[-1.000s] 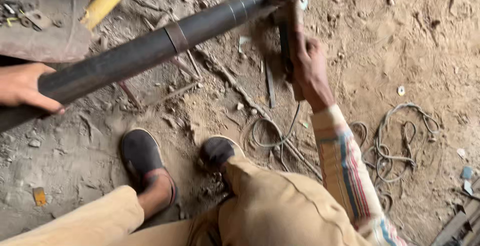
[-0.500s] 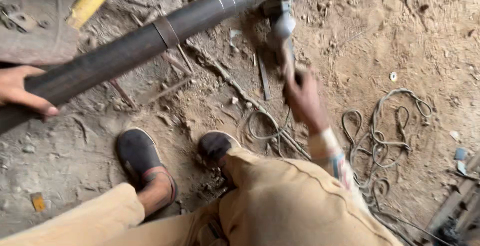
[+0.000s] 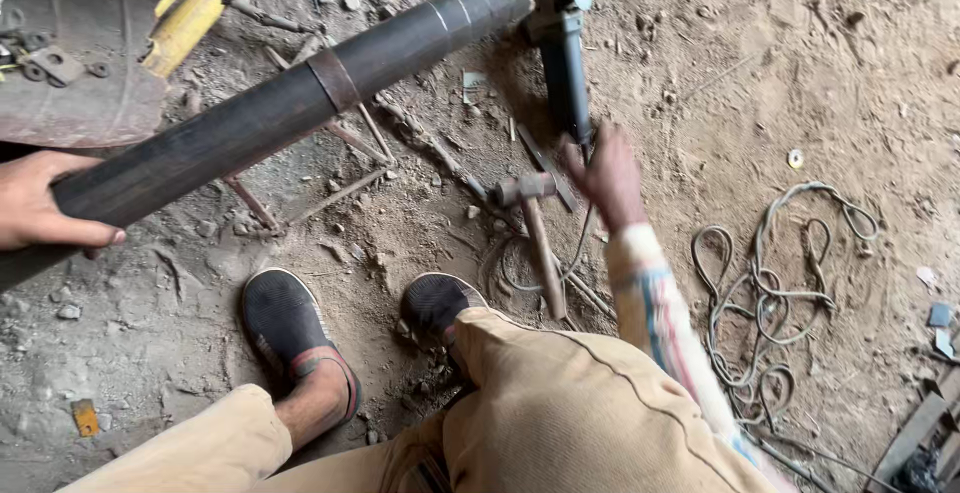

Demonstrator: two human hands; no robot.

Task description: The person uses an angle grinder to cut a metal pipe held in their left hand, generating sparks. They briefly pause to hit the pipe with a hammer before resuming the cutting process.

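Left hand [image 3: 40, 203] around pipe [image 3: 290, 103]; right hand [image 3: 605, 173] at grinder [image 3: 565, 43].

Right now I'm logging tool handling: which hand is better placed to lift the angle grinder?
Probably the right hand: it touches the rear of the angle grinder on the dirt. The left hand is occupied gripping the dark pipe.

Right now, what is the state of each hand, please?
Left hand: closed around the end of the dark metal pipe.
Right hand: at the rear of the angle grinder; grip cannot be told.
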